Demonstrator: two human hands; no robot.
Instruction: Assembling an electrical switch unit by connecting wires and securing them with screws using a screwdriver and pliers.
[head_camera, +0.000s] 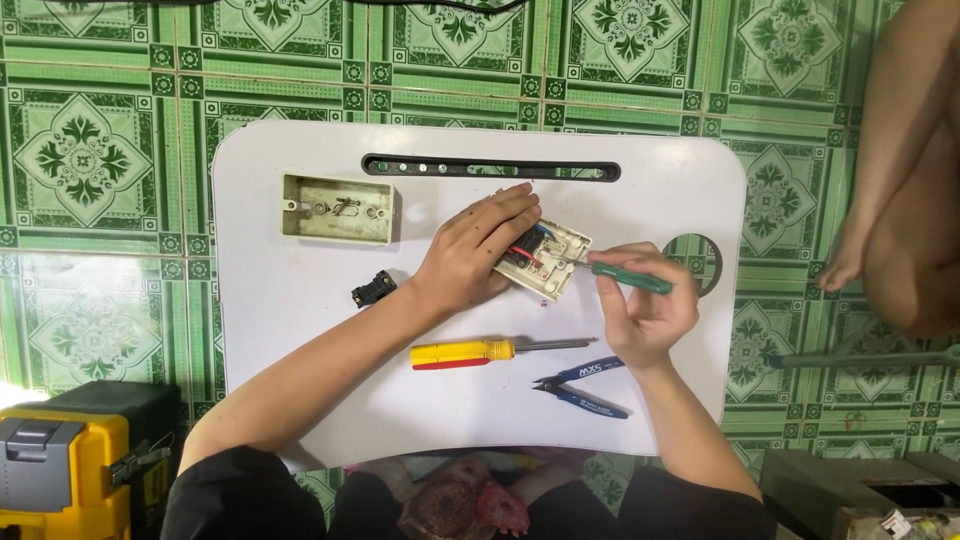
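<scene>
White lap table (300, 310), left hand (470, 255) clamped on switch plate (548, 262), right hand (640, 310) gripping green screwdriver (625, 277) against it

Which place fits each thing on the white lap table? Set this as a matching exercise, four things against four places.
1. green-handled screwdriver
2. yellow-handled screwdriver
3. blue-handled cutters
4. empty cream box

a. upper left of the table
b. in the right hand
c. near edge, below the right hand
d. lying below the left hand

Pairs: 1-b, 2-d, 3-c, 4-a
</scene>
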